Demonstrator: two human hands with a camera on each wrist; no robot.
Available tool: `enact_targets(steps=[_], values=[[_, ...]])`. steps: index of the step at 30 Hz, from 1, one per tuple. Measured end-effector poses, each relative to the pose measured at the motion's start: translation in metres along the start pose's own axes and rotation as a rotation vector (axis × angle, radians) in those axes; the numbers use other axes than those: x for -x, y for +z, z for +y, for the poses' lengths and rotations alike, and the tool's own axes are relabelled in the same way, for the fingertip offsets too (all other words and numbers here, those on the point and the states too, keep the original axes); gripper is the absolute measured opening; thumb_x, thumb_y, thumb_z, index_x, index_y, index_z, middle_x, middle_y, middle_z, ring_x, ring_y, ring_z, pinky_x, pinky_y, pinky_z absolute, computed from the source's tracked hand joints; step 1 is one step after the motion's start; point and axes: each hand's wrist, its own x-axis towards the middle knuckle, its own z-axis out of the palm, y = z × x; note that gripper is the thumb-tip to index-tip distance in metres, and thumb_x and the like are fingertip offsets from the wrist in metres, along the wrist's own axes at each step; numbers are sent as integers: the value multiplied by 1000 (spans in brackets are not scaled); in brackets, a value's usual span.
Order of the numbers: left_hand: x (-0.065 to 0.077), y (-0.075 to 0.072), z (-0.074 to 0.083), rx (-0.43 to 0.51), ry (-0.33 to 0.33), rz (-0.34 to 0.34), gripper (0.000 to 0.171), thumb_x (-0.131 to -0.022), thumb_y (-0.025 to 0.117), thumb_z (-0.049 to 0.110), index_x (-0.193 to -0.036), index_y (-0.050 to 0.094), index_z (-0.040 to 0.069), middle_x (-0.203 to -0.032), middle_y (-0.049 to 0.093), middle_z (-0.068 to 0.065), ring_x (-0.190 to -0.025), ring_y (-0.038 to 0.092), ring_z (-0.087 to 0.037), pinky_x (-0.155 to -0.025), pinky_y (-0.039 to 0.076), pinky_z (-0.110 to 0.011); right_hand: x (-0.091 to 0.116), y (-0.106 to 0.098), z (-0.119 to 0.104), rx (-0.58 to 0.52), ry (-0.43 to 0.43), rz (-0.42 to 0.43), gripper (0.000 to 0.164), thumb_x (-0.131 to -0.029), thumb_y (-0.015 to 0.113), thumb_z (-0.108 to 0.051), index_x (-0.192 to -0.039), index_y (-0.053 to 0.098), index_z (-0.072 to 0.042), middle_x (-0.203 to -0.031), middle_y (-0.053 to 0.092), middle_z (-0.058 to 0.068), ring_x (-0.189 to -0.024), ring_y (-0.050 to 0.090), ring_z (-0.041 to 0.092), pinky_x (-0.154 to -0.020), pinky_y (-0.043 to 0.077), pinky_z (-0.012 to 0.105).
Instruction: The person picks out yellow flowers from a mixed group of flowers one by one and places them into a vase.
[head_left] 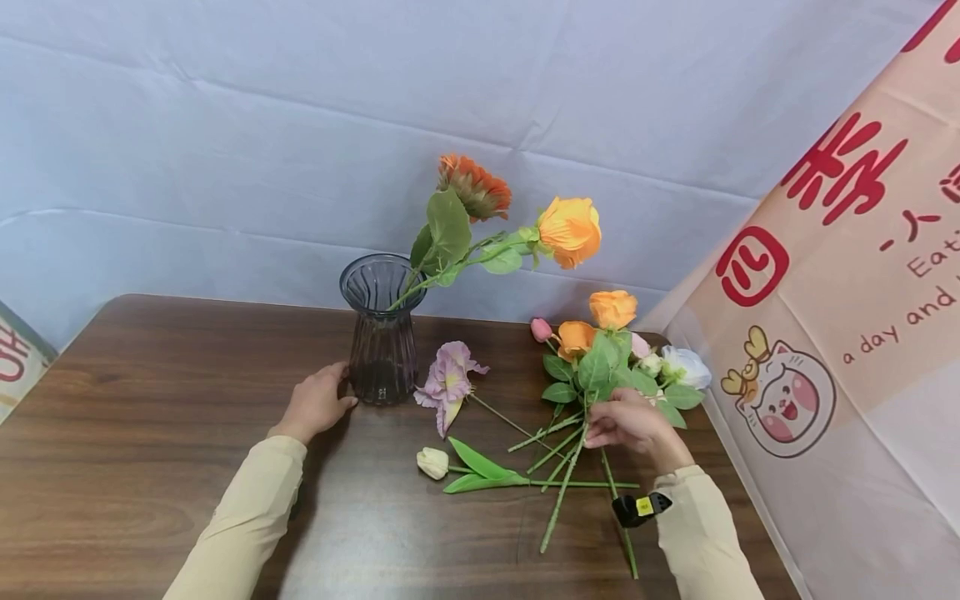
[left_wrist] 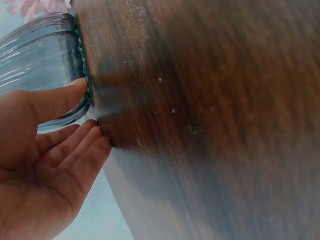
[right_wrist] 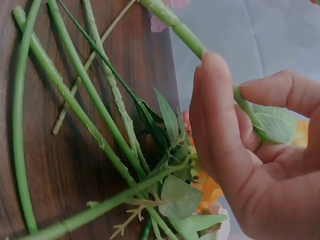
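Observation:
My left hand (head_left: 315,406) rests at the base of a fluted grey glass vase (head_left: 384,354). In the left wrist view its thumb lies along the vase (left_wrist: 40,57), and the fingers are fairly straight beside the table. Two stems stand in the vase and lean right: an orange-red flower (head_left: 476,187) and a yellow-orange rose (head_left: 570,232). Over the pile at the right, my right hand (head_left: 632,423) pinches a green stem (right_wrist: 186,37) between thumb and fingers. An orange rose (head_left: 613,308) appears at the top of that stem, which slants down toward the front.
Around the right hand lie another orange rose (head_left: 576,339), a pink tulip (head_left: 541,330), a pale blue flower (head_left: 686,367) and several crossing stems. A purple flower (head_left: 450,379) and a white tulip (head_left: 432,463) lie mid-table. A printed banner (head_left: 847,333) borders the right side.

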Motion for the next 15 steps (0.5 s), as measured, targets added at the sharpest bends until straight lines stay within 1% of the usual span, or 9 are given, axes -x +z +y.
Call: enact_targets(steps=[4, 11, 15], values=[[0, -1, 1, -1, 4, 0, 56, -83, 65, 11, -128, 41, -13, -123, 49, -30, -109, 47, -46, -90, 38, -57, -2, 2, 0, -54, -6, -12, 18, -82, 44, 8, -67, 53, 4, -61, 60, 11, -57, 63, 20, -64, 56, 35], [1, -1, 1, -2, -1, 0, 57, -84, 65, 12, -128, 41, -13, -124, 48, -30, -111, 47, -45, -91, 37, -56, -7, 8, 0, -114, -25, -25, 23, -84, 40, 9, -66, 53, 4, -64, 59, 11, -58, 63, 20, -64, 56, 35], [1, 0, 1, -3, -4, -4, 57, -84, 65, 12, -128, 40, -14, -124, 48, -30, -111, 46, -46, -91, 37, -56, -8, 12, 1, -138, -29, -11, 25, -83, 39, 10, -63, 52, 2, -65, 57, 11, -58, 63, 20, -64, 56, 35]])
